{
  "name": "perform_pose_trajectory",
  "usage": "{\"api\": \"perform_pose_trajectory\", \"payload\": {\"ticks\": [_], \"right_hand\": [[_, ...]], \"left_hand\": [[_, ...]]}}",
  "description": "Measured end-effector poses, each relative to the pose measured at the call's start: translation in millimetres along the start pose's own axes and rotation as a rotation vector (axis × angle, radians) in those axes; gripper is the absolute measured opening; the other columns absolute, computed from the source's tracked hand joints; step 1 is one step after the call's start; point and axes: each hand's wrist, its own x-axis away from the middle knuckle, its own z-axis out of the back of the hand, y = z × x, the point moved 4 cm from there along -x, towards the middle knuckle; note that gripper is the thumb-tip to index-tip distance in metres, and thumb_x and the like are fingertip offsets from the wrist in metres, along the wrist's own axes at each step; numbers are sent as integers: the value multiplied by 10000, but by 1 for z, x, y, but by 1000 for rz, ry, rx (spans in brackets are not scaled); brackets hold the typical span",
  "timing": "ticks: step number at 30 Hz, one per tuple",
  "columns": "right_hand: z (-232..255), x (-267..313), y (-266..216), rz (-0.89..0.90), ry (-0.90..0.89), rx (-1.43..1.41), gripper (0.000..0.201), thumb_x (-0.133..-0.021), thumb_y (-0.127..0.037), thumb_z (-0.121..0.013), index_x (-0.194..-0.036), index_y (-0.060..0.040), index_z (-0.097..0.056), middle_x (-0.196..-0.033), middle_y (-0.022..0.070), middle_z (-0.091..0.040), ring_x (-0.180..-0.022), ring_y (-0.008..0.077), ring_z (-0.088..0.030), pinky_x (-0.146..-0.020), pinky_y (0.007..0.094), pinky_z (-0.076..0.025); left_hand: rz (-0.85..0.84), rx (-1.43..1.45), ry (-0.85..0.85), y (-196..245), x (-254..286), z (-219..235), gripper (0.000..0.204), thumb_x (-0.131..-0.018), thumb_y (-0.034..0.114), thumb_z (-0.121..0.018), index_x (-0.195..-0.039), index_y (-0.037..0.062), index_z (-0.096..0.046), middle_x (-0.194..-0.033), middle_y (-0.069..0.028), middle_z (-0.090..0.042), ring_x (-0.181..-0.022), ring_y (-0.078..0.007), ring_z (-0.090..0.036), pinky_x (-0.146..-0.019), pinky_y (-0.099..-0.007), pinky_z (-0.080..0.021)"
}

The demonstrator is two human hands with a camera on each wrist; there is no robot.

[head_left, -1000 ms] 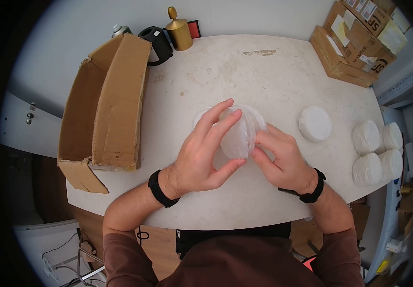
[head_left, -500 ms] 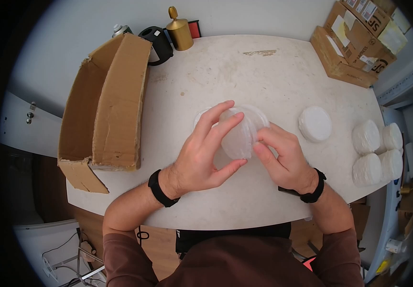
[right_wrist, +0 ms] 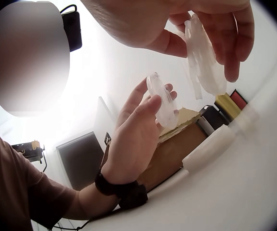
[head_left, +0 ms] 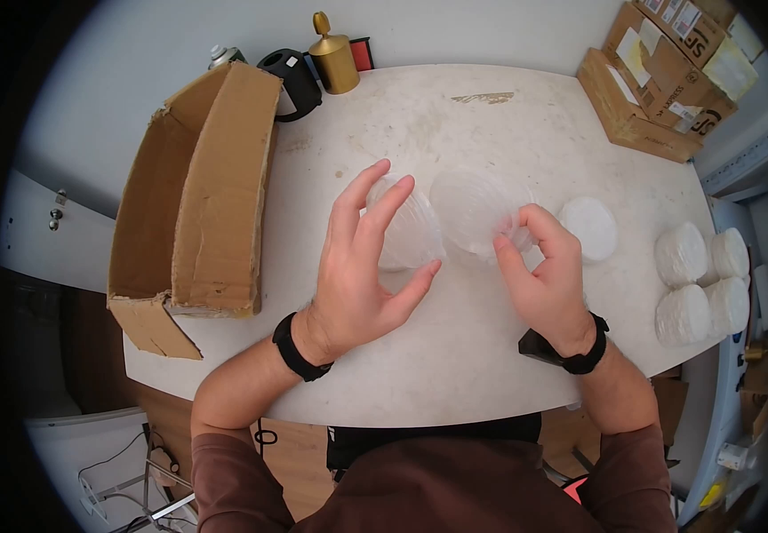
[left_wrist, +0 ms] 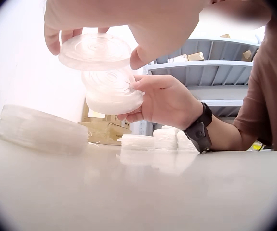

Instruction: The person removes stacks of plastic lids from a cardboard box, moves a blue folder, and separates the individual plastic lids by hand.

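Observation:
My left hand [head_left: 353, 275] holds a clear round plastic lid [head_left: 412, 229] by its edges, thumb on the near side and fingers on the far side. To its right, my right hand [head_left: 546, 282] pinches the rim of another translucent round lid [head_left: 471, 209], with loose film near the fingers. Concentric rings show on the upper lid [left_wrist: 96, 50] in the left wrist view, and the right hand's lid [left_wrist: 112, 96] hangs just below it. On the table, a low translucent round stack [left_wrist: 40, 129] stands beyond the hands, largely hidden behind them in the head view.
One white round pack [head_left: 589, 229] lies right of my right hand. Several wrapped white packs [head_left: 682, 311] stand at the table's right edge. An open cardboard box [head_left: 224, 195] fills the left side. A gold canister [head_left: 337, 67] and parcel boxes [head_left: 660, 80] stand at the back.
The two lids were together between my hands and are now apart. My left hand has moved left with one, my right hand slightly right and up with the other.

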Motion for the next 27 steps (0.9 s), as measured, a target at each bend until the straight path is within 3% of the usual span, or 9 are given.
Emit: {"api": "perform_pose_trajectory", "payload": {"ticks": [3,9,12,18,22,25,27], "right_hand": [[4,-2,8,-50,65,-10,89,-915,28,-680,-972,14,-614,-883,150,-655,-793,282,-632,-733,342,-501],[4,-1,5,-24,62,12,92,-923,26,-683,-984,15,-614,-902,159,-657,-813,302,-644,-746,363,-509],[3,-1,1,4,63,35,96,-924,24,-687,-990,15,-619,-917,163,-662,-825,317,-653,-750,370,-512],[3,-1,-1,13,53,41,100,-923,27,-691,-994,16,-623,-930,168,-669,-840,327,-665,-752,370,-515],[3,-2,0,24,54,52,103,-922,29,-695,-997,16,-624,-932,169,-672,-836,329,-670,-745,369,-518],[4,-2,-2,34,53,59,107,-922,27,-699,-1001,16,-627,-933,169,-675,-832,331,-676,-737,371,-520],[3,-2,-3,35,52,62,110,-922,28,-700,-1004,16,-628,-933,170,-676,-832,333,-678,-736,371,-520]], "left_hand": [[75,-249,-96,-1,-7,-2,834,-837,106,-867,-1579,39,-493,-1610,-282,-440,-1431,-469,-499,-1184,-522,-427],[188,-360,-366,-20,6,-18,765,-900,211,-824,-1570,25,-507,-1549,-294,-490,-1392,-463,-510,-1146,-529,-442],[185,-375,-421,-23,10,-22,748,-899,217,-825,-1550,10,-522,-1533,-294,-505,-1391,-456,-515,-1144,-515,-448],[160,-401,-338,-14,5,-18,724,-877,237,-825,-1508,-2,-563,-1478,-291,-535,-1337,-448,-550,-1102,-520,-471],[186,-445,-387,-11,8,-20,714,-874,236,-812,-1508,14,-571,-1446,-294,-548,-1314,-451,-559,-1073,-527,-486],[205,-436,-407,-11,9,-21,697,-882,225,-793,-1516,39,-573,-1444,-305,-536,-1306,-466,-561,-1068,-542,-492],[208,-383,-436,-14,10,-23,655,-925,224,-761,-1528,57,-566,-1510,-339,-483,-1364,-522,-518,-1117,-560,-474]]}}
